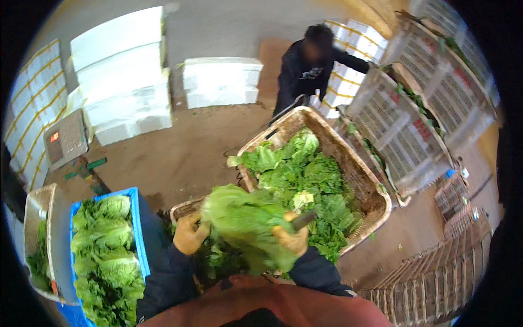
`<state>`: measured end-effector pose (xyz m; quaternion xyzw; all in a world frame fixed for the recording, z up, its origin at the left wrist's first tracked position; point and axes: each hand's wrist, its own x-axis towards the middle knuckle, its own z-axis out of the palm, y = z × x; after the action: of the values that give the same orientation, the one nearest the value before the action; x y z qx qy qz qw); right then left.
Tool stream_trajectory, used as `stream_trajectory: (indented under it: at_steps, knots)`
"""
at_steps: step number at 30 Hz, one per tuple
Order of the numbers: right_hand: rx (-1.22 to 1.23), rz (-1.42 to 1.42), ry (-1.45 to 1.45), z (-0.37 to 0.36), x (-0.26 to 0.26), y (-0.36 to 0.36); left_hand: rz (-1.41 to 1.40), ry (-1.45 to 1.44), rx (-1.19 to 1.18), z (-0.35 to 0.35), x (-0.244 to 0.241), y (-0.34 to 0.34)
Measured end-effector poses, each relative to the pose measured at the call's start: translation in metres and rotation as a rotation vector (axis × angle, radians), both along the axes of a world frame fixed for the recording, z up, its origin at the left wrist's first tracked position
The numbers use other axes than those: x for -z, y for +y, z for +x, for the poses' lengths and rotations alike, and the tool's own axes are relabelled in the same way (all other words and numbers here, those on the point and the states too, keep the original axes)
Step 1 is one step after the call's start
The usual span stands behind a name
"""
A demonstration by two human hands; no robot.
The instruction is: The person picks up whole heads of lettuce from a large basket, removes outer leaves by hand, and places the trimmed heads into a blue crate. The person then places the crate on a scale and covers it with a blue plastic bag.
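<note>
In front of me a head of leafy green lettuce [241, 212] is up between my hands, blurred by motion. My left hand [190, 233], in a yellow-tan glove, grips its left edge. My right hand [293, 239], gloved alike, holds a knife [304, 219] against the right side of the lettuce; only its short dark blade shows. Beneath and beyond the hands, a large dirty plastic crate [369, 180] is tilted towards me, with loose lettuce leaves [302, 171] inside. A second crate [186, 209] lies under the held lettuce, mostly hidden.
At my left stands a blue crate [141, 241] packed with lettuce heads [108, 229], beside a pale bin [53, 233]. A scale display [65, 137] rises behind. White foam boxes [122, 77] are stacked farther back. Another person [306, 73] stands beyond the tilted crate, near stacked crates [400, 118].
</note>
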<state>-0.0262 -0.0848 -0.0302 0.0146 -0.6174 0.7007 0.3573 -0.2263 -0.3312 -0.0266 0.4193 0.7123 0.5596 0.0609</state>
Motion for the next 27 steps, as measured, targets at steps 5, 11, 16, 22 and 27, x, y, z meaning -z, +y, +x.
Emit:
stream_trajectory:
  at_steps: [5,11,16,22,27]
  knots:
    - [-0.197,-0.920,-0.323,0.001,0.004,0.013,-0.395,-0.102,-0.197,-0.025,0.020,0.010]
    - [-0.392,0.575,-0.906,-0.006,-0.016,-0.011,0.255,-0.717,-0.015,0.023,0.096,0.018]
    - [-0.211,1.382,-0.584,-0.015,-0.051,0.000,0.197,-0.816,0.124,0.036,0.099,-0.042]
    - [-0.491,1.470,-0.564,-0.037,-0.024,-0.036,-0.081,-0.740,0.227,0.072,0.058,-0.063]
    - [-0.421,1.430,-1.104,-0.069,-0.022,-0.046,-0.253,-0.792,0.133,0.072,0.040,-0.100]
